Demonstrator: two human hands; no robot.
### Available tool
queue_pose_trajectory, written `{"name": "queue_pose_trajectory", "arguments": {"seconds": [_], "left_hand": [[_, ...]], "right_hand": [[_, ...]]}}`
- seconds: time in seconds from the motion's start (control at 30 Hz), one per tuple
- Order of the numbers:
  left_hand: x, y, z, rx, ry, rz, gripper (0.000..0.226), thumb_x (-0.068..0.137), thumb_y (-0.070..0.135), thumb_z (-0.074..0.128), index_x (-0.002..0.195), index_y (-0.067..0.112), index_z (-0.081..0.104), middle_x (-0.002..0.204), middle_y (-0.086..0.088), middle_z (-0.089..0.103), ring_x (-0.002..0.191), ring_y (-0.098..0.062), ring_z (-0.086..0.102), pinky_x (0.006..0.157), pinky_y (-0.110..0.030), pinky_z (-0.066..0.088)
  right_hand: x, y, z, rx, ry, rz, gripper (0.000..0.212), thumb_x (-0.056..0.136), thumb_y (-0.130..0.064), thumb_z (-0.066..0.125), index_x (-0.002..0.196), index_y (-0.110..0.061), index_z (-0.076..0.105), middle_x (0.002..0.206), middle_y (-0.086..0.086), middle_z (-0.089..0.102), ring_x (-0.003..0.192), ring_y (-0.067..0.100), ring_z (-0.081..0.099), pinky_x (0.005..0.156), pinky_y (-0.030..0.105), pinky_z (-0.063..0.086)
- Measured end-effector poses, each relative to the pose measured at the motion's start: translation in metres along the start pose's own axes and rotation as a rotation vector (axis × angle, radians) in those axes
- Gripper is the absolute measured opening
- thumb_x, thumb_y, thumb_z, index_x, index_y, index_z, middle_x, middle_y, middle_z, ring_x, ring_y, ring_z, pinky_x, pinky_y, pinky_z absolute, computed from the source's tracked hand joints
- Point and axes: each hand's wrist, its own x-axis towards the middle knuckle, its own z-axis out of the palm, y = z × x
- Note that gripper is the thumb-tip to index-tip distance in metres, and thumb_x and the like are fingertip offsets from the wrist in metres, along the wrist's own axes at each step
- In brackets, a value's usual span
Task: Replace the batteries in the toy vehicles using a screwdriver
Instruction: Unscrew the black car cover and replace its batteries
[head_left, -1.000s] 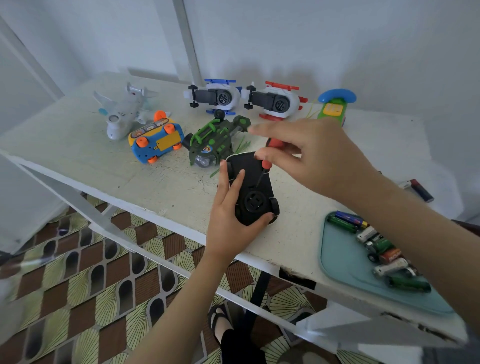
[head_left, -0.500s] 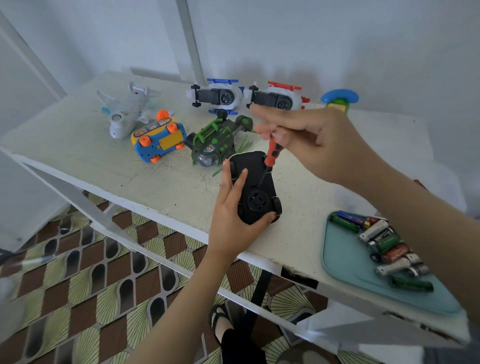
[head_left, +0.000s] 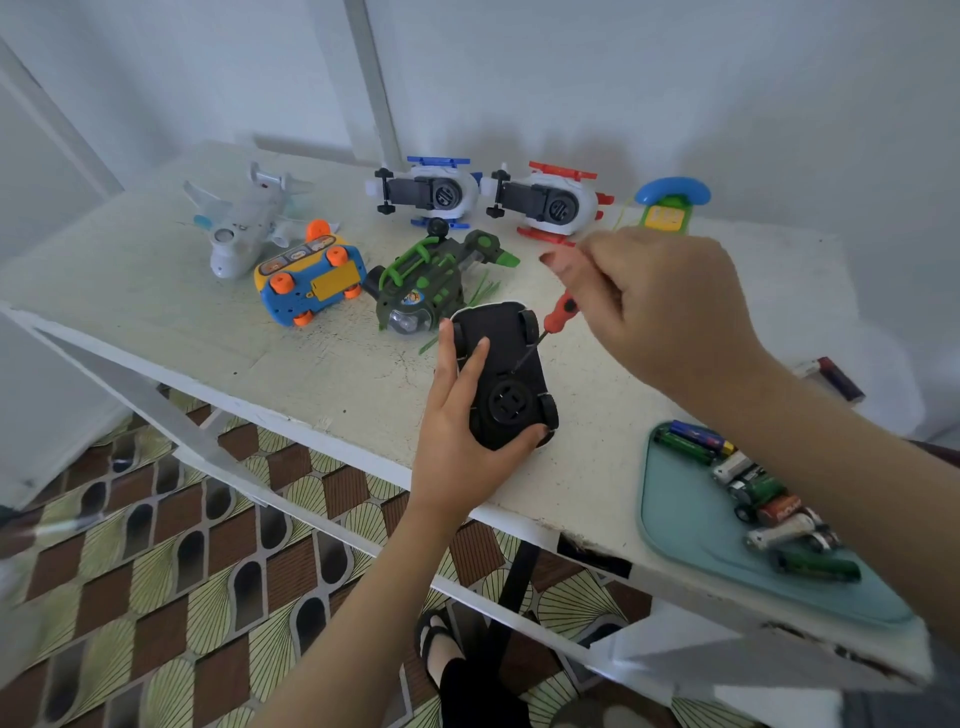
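Upturned black car (head_left: 511, 379) near the counter (head_left: 337, 374) edge, my left hand (head_left: 457, 431) gripping it, thumb hooked round its end; my right hand (head_left: 660, 312) pinches the red screwdriver (head_left: 558, 317), tip on the underside, where I should press squarely while turning lest it slip.

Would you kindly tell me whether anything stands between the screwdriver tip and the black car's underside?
Nothing visible does. The screwdriver in the right hand meets the upturned black car unobstructed. The left hand grips the car's side, fingers lying beside the tip, not under it.
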Motion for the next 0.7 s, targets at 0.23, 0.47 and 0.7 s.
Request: {"name": "queue_pose_trajectory", "arguments": {"seconds": [0.23, 0.47, 0.7], "left_hand": [[0.001, 0.0, 0.0, -0.012, 0.007, 0.007, 0.088, 0.073, 0.048, 0.071, 0.146, 0.014, 0.038, 0.161, 0.007, 0.002, 0.148, -0.006, 0.01, 0.113, -0.041, 0.034], [0.001, -0.001, 0.0, -0.001, 0.004, 0.008, 0.089, 0.072, 0.048, 0.071, 0.147, 0.016, 0.036, 0.161, 0.006, 0.002, 0.148, -0.006, 0.009, 0.114, -0.016, 0.023], [0.001, 0.001, 0.001, 0.011, -0.001, -0.011, 0.09, 0.07, 0.052, 0.069, 0.146, 0.015, 0.038, 0.16, 0.009, 0.001, 0.147, -0.004, 0.01, 0.112, -0.019, 0.025]], "right_hand": [[0.001, 0.004, -0.009, 0.408, -0.288, -0.107, 0.045, 0.091, -0.005, 0.048, 0.136, -0.001, 0.047, 0.104, 0.009, 0.069, 0.103, 0.02, 0.061, 0.091, 0.029, 0.048], [0.006, -0.005, -0.016, 0.375, -0.448, -0.196, 0.046, 0.091, -0.009, 0.052, 0.137, -0.018, 0.051, 0.096, 0.002, 0.07, 0.088, 0.018, 0.062, 0.08, 0.03, 0.046], [0.012, -0.022, -0.026, -0.134, -0.402, -0.13, 0.033, 0.095, -0.035, 0.043, 0.088, -0.01, 0.063, 0.061, 0.005, 0.06, 0.051, 0.025, 0.049, 0.047, 0.025, 0.03]]}}
